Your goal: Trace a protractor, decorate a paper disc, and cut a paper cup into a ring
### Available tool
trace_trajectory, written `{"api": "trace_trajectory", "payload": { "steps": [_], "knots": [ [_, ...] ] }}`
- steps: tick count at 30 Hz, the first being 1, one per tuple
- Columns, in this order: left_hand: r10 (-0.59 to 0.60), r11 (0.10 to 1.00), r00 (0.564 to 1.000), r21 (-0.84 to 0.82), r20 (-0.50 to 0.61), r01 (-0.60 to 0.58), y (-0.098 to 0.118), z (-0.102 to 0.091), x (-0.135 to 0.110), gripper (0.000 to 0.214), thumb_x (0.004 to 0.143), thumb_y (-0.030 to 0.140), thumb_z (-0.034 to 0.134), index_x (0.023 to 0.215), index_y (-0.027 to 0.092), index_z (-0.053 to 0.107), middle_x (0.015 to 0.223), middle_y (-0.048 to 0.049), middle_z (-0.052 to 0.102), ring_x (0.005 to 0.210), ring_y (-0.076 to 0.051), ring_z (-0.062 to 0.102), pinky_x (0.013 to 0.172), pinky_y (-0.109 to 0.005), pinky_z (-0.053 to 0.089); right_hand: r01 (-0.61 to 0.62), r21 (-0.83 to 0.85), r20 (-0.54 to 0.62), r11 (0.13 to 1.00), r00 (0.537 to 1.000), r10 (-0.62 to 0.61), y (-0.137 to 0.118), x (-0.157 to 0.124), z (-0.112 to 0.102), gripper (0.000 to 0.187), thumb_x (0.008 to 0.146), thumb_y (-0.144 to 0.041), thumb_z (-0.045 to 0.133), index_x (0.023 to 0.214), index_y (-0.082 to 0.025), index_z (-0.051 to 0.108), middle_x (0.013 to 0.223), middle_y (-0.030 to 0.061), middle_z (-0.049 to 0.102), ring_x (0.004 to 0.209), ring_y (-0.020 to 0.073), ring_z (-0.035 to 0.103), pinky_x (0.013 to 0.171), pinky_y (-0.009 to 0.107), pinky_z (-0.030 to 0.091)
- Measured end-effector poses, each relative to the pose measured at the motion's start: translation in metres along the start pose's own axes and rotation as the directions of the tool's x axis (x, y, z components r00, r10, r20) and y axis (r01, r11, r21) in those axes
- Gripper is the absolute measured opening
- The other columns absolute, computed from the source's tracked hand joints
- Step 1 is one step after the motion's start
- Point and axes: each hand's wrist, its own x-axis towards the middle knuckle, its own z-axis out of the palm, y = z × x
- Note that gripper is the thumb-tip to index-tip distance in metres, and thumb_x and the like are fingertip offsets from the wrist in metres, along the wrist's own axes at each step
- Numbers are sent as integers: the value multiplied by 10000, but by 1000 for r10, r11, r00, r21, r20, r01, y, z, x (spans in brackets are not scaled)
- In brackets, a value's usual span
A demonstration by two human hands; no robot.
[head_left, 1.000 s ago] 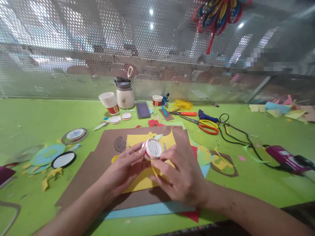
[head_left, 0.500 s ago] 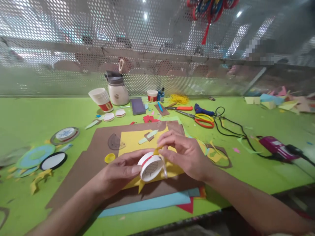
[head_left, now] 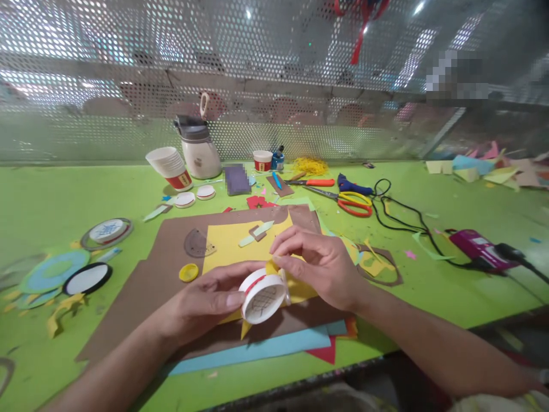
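My left hand [head_left: 210, 297] is closed around the side of a short white paper cup section [head_left: 263, 298] with a red band. The cup piece is tilted toward me, and dark crossed lines show on its round inner face. At its upper rim, a small yellow strip [head_left: 271, 266] is pinched between the thumb and fingers of my right hand [head_left: 315, 266]. A whitish curled strip [head_left: 286, 289] hangs at the cup piece's right side. Below both hands lie a yellow sheet [head_left: 227, 246] and a larger brown sheet [head_left: 141, 297].
Scissors [head_left: 354, 203], a blue glue gun [head_left: 354, 185] and a purple box with cords [head_left: 480, 249] lie on the right. Stacked paper cups [head_left: 169, 169] and a jug [head_left: 199, 151] stand at the back. Round paper pieces [head_left: 55, 272] lie at left.
The camera view has shifted slightly. The cup piece has tilted a little and sits slightly lower in my left hand; my right hand still pinches the yellow strip at its rim.
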Motion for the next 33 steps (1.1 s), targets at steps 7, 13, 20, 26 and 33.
{"api": "trace_trajectory", "payload": {
  "steps": [7,13,20,26,33],
  "knots": [
    [-14,999,1000,38,-22,14,1,0,-1,399,733,243,842,1127,237,774,1077,-45,760,945,-187,684,837,-246,514,-12,36,-3,999,1000,13,-3,3,-3,75,896,-197,669,836,-220,707,897,37,689,884,179,642,800,344,532],
    [-43,997,998,65,-35,45,-3,-8,0,455,711,291,869,1151,238,766,1101,-52,770,990,-196,683,868,-250,511,-111,161,-19,981,993,115,-2,4,-4,69,868,-183,700,800,-189,709,839,17,666,802,136,607,751,280,518],
    [-50,999,997,9,-53,51,-2,-5,0,389,723,275,856,1104,237,788,1087,-39,787,950,-189,708,853,-247,515,-254,289,-60,923,958,282,3,3,-3,128,894,-303,706,889,-179,738,796,4,683,717,113,632,669,244,517],
    [-47,999,999,3,-22,47,-4,-9,-1,427,750,290,827,1167,225,761,1114,-63,780,973,-199,698,865,-264,512,-326,300,80,896,945,317,3,3,1,196,909,-340,697,826,-164,719,760,-4,678,699,93,606,679,225,481],
    [143,988,987,66,-78,-138,2,-2,4,344,772,309,802,1099,204,783,1036,-45,776,928,-164,676,827,-211,505,-243,106,-140,964,956,257,-4,-3,5,239,918,-344,634,772,-157,657,735,2,604,701,125,554,658,266,447]
  ]
}}
